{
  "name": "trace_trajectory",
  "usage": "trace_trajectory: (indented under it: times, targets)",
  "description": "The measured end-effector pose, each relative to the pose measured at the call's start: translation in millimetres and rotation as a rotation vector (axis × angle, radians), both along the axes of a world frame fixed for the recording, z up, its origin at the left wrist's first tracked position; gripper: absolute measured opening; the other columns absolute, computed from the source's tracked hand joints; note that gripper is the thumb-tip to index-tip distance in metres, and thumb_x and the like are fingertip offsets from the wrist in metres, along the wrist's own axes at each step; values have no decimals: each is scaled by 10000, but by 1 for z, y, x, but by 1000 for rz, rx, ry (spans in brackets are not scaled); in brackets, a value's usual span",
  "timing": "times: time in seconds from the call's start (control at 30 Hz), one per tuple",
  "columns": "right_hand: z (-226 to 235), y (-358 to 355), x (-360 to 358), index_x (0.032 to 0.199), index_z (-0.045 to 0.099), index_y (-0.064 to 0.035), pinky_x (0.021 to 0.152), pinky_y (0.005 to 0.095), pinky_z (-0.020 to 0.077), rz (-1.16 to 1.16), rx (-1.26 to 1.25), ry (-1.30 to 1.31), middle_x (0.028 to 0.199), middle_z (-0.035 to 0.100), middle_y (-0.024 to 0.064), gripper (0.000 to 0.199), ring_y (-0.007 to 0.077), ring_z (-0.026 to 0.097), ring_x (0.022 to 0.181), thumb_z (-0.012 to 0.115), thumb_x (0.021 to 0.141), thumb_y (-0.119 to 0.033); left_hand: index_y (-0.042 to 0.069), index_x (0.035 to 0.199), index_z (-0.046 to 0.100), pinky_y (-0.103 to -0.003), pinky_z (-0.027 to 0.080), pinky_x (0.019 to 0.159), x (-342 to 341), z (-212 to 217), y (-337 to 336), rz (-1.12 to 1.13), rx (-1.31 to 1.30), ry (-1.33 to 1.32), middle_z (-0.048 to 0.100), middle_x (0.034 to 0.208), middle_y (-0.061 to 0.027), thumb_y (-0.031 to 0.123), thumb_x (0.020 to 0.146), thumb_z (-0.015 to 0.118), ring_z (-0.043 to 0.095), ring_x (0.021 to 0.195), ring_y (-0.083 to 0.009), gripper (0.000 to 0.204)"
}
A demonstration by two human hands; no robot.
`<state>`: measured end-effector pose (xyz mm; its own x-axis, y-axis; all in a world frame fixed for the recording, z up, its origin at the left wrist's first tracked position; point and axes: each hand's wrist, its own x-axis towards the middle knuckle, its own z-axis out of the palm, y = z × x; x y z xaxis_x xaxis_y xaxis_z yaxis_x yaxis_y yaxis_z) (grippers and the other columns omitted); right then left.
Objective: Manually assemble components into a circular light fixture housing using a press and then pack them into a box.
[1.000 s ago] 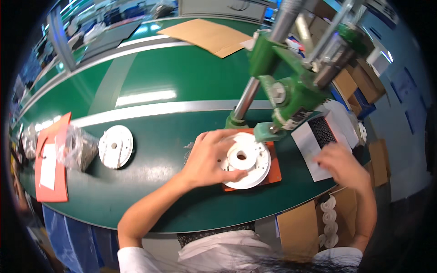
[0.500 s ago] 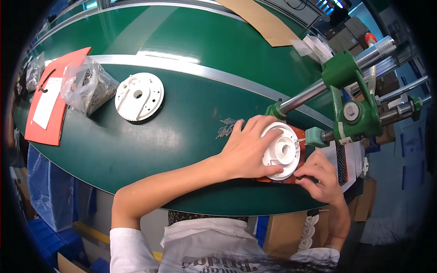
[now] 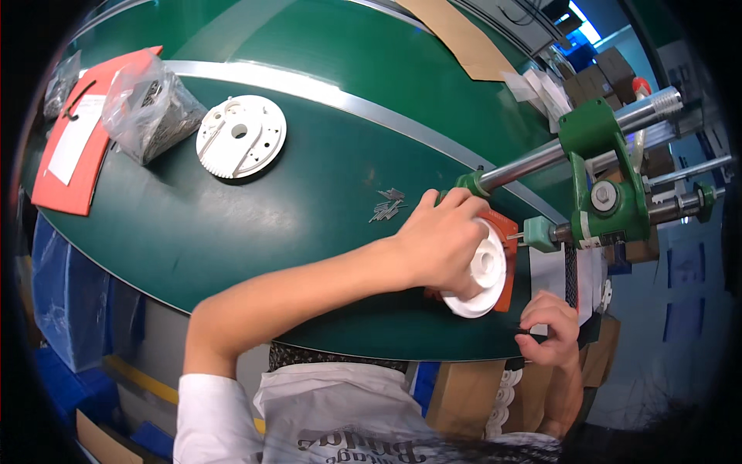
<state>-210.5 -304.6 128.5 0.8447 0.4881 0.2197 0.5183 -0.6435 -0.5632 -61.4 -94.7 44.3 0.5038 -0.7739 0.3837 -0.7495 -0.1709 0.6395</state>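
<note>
My left hand (image 3: 448,238) is closed round the hub of a white round plastic part (image 3: 483,300), its fingers hiding much of the hub. The part is tilted over the orange-red base plate (image 3: 506,298) of a green hand press (image 3: 603,197). Beside the white part is the press's pale green block (image 3: 539,234), with a thin metal pin pointing toward it. Nearer the table's front edge, my right hand (image 3: 550,332) is pinched on a small dark piece (image 3: 523,332), too small to name. A second white round part (image 3: 259,147) lies farther left on the green table.
Several thin metal pins (image 3: 386,207) lie loose beyond my left hand. At the far left, a clear plastic bag (image 3: 147,116) of small metal pieces leans by an orange-red board (image 3: 73,185) with a white paper. Cardboard (image 3: 464,50) lies at the back.
My left hand has shifted its grip to the hub and tilted the white part, which sits slightly lower. My right hand has drawn away from it, toward the table's front edge.
</note>
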Motion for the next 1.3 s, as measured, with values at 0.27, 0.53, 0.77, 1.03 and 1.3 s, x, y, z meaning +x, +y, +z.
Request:
trace_trajectory:
  times: [0.27, 0.53, 0.77, 1.03, 1.3]
  targets:
    - [-9, 33, 36, 875, 619, -50, 557, 318, 420, -6, -24, -83, 736, 637, 57, 241, 210, 583, 588, 754, 680, -3, 27, 1114, 612, -479, 411, 1027, 32, -29, 133, -97, -148, -118, 532, 1354, -179, 290, 580, 875, 498, 1261, -367, 651]
    - [-55, 105, 143, 933, 633, -34, 599, 339, 473, 70, -37, -88, 787, 630, 90, 167, 238, 601, 632, 711, 785, -28, 19, 1139, 605, -448, 444, 1017, 62, -57, 166, 150, -29, -133, 524, 1371, -154, 254, 607, 861, 516, 1235, -352, 635]
    - [-90, 118, 179, 1001, 627, 12, 638, 329, 513, 3, -3, 108, 837, 637, 129, 170, 255, 628, 682, 690, 859, -57, 44, 1138, 593, -442, 474, 971, 60, -59, 166, 170, -48, -123, 541, 1339, -141, 265, 631, 863, 545, 1186, -344, 616]
    - [-87, 123, 186, 984, 611, -10, 658, 367, 504, 180, -187, -206, 862, 608, 108, 215, 290, 604, 780, 715, 797, -31, 38, 1139, 584, -447, 465, 979, 59, -64, 164, 192, -41, -116, 542, 1330, -140, 262, 628, 856, 539, 1195, -348, 621]
    - [-79, 129, 184, 918, 610, -9, 670, 404, 502, 191, -296, -217, 829, 570, 109, 169, 299, 597, 779, 707, 783, -37, 33, 1151, 583, -452, 449, 995, 60, -60, 163, 177, -16, -99, 532, 1348, -154, 260, 615, 864, 531, 1207, -359, 647]
